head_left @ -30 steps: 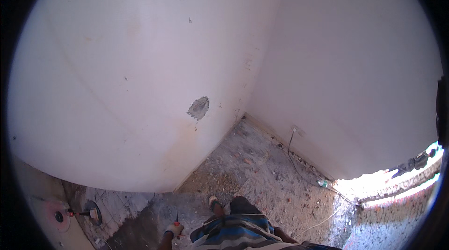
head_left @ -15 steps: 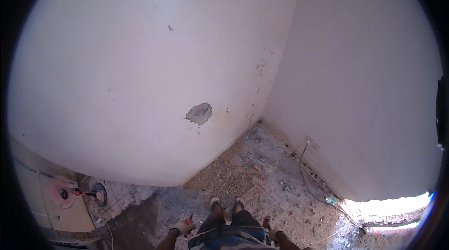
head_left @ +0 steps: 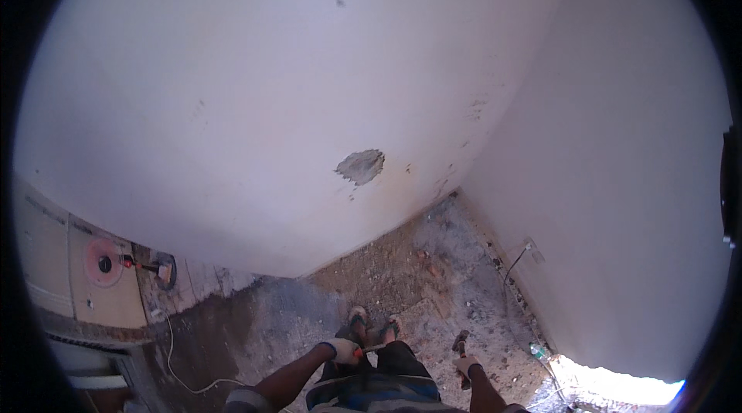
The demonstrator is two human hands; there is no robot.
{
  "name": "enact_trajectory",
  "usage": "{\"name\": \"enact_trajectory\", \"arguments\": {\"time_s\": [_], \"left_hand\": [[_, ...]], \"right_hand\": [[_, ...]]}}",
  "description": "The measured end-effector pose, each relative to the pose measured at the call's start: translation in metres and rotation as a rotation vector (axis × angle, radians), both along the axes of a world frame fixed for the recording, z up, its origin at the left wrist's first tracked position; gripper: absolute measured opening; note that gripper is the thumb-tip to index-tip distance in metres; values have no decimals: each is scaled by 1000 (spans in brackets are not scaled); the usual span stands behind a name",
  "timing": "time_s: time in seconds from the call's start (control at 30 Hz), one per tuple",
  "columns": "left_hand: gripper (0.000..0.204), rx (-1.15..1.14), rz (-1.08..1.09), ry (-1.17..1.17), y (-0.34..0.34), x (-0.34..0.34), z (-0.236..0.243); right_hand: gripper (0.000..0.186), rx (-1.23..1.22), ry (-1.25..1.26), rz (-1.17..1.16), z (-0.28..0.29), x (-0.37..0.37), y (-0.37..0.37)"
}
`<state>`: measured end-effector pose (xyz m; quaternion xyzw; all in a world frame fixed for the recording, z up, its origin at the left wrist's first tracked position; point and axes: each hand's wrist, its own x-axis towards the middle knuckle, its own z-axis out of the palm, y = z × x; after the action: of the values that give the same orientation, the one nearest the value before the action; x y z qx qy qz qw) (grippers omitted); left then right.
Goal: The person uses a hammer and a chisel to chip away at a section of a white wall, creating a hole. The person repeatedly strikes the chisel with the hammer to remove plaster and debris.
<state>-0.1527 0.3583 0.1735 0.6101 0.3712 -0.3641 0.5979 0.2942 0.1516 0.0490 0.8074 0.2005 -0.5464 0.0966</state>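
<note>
My left hand (head_left: 342,350), in a pale glove, is closed round a red-handled tool (head_left: 374,348) that looks like a chisel. Its thin shaft points right, in front of my shorts. Out to the right, my gloved right hand (head_left: 467,367) grips a hammer (head_left: 462,340) by the handle, the head up and away from me. Both hands are low, in front of my body and apart from the wall. Ahead stands a white wall (head_left: 255,104) with a chipped grey patch (head_left: 361,167) where the plaster has come off.
A second wall (head_left: 618,181) meets the first in a corner at right; a cord hangs from its socket (head_left: 529,247). Rubble covers the dusty floor (head_left: 402,266). A round pink fan (head_left: 104,262) stands at far left. A green bottle (head_left: 539,350) lies near a bright opening (head_left: 618,382).
My view has shifted, so the wall patch sits farther right and higher. Both hands have come forward; the left has moved right across my body, and the hammer now shows more plainly.
</note>
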Motion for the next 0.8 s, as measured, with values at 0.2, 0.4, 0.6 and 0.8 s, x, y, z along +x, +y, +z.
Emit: {"name": "enact_trajectory", "arguments": {"time_s": [0.2,0.4,0.6,0.8], "left_hand": [[46,-343,243,-98,-18,15,-36],[46,-411,-6,16,-12,18,-39],[44,-379,158,-28,-14,-24,-41],[43,-370,231,-27,-7,-61,-33]], "right_hand": [[39,-81,139,-80,5,-30,14],[49,-250,82,204,11,-74,24],[53,-166,154,180,8,-111,37],[53,-82,84,332,-11,-122,64]]}}
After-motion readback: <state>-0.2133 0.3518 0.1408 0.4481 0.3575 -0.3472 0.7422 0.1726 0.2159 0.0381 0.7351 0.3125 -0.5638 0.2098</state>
